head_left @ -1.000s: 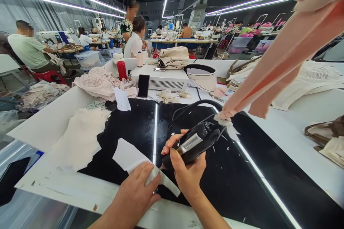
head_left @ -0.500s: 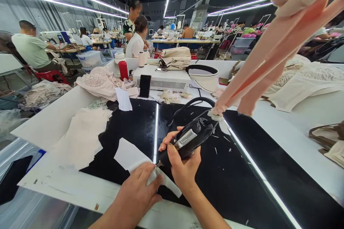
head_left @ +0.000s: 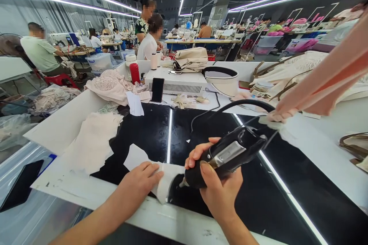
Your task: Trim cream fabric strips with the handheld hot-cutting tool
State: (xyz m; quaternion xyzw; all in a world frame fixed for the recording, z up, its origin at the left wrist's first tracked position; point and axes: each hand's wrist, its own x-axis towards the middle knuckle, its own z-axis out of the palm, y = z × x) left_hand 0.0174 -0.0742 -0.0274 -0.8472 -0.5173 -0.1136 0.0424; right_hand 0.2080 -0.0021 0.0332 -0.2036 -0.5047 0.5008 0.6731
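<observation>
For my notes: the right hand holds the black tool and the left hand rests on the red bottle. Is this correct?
Not the left hand: the head view shows it on pale material. The right hand does hold the black tool.

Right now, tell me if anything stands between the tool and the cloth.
Nothing visible does: between the tool and the cloth, only black surface shows. The left hand sits on the cloth, left of that gap.

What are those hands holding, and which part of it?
The right hand grips a black handheld tool by the front part of its body, near the tip. The left hand rests on pale cloth; whether it pinches it can't be told.
</observation>
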